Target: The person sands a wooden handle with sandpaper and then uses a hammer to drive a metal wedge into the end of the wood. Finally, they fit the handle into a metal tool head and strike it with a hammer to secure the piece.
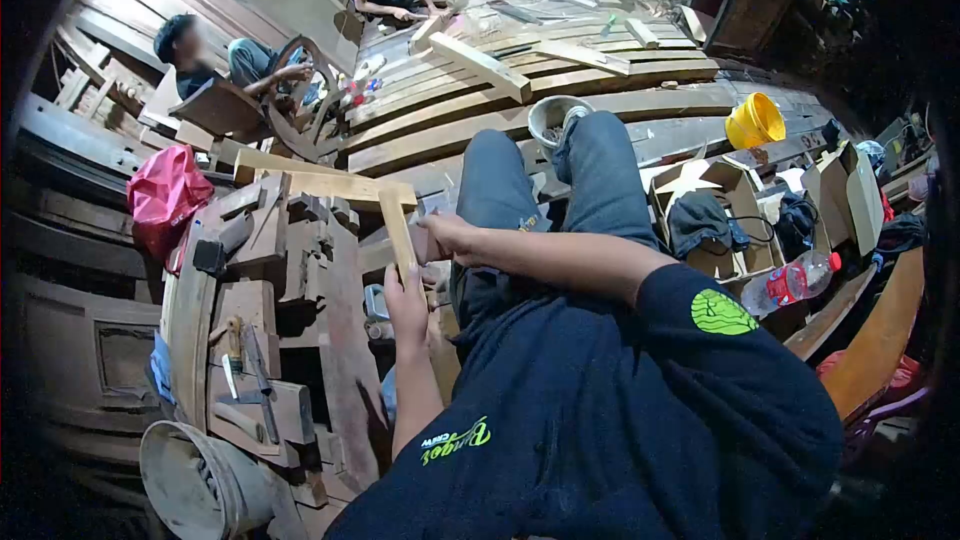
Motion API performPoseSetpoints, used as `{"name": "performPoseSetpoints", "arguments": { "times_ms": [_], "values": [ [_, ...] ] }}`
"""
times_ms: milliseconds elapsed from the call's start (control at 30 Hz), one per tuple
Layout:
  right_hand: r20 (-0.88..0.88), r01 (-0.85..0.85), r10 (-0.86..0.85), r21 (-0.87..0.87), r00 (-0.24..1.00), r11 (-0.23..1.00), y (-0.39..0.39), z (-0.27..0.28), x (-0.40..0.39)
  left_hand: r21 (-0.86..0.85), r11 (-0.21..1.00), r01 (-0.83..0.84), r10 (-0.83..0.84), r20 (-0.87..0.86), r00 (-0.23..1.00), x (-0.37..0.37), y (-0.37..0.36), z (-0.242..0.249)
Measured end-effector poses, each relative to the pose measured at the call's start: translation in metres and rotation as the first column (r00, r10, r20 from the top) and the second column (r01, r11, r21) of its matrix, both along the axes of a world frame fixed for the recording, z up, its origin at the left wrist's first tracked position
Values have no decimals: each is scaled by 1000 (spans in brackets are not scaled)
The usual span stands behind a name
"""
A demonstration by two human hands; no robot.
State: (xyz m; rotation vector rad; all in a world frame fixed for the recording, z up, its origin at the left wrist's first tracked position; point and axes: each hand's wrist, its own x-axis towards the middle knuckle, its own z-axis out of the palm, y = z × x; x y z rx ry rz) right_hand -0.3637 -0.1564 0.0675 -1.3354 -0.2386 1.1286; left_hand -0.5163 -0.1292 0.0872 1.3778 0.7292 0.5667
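Note:
A narrow pale wooden piece [398, 228] stands lengthwise in front of my lap. My left hand [406, 302] holds its lower end, with the fingers along the wood. My right hand [447, 237] is closed around a small brownish block [427, 241] that lies against the side of the wooden piece. Another pale board [340, 186] lies just behind the upper end of the piece. To the left, a knife [233, 355] and a dark chisel-like tool [261, 380] rest on wooden blocks.
A white bucket [165, 480] stands at lower left, a pink bag [166, 195] at left. A grey bucket [550, 123] is between my knees. At right are a yellow bucket [752, 123], cardboard box [765, 255] and bottle [790, 285]. Several people sit or crouch farther off.

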Motion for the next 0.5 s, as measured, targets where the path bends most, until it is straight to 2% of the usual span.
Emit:
{"name": "performPoseSetpoints", "arguments": {
  "times_ms": [33,100,133,167,200,233,267,300,333,367,433,467,500],
  "values": [
    [-74,33,-27,90,997,995,26,-34,2,73,997,38,-34,-58,998,2,2,-3],
    [-477,36,93,254,874,966,40,-22,-3,229,973,-1,47,-194,980,8,1,-5],
    [-478,44,85,251,874,967,49,-19,-6,398,918,-8,89,-187,978,6,16,-30],
    [-486,58,71,245,871,968,51,-14,-10,552,834,-4,122,-178,976,7,14,-23],
    [-515,53,67,215,855,975,52,-10,-14,433,901,-23,153,-266,952,-2,6,-17],
    [-554,100,15,177,832,979,51,-6,-22,705,709,11,218,-234,947,-10,27,-52],
    [-608,183,-45,168,793,969,45,-3,-33,412,911,1,116,-259,959,-18,27,-45],
    [-653,260,-98,156,751,953,39,0,-41,68,998,-3,19,-241,970,-25,26,-38],
    [-698,158,93,287,710,945,34,-16,-42,-405,914,-31,31,-6,999,-31,23,-32],
    [-643,41,248,399,724,916,28,-32,-42,-696,690,201,-51,230,972,-42,29,-32],
    [-483,32,276,538,831,843,44,-71,-40,-751,531,393,-72,422,904,-56,35,-37],
    [-435,-16,175,345,883,939,37,-41,-45,-750,481,454,-77,480,874,-56,34,-36],
    [-479,-92,268,358,836,929,44,-53,-45,-759,476,444,-74,469,880,-56,33,-35]
  ]
}}
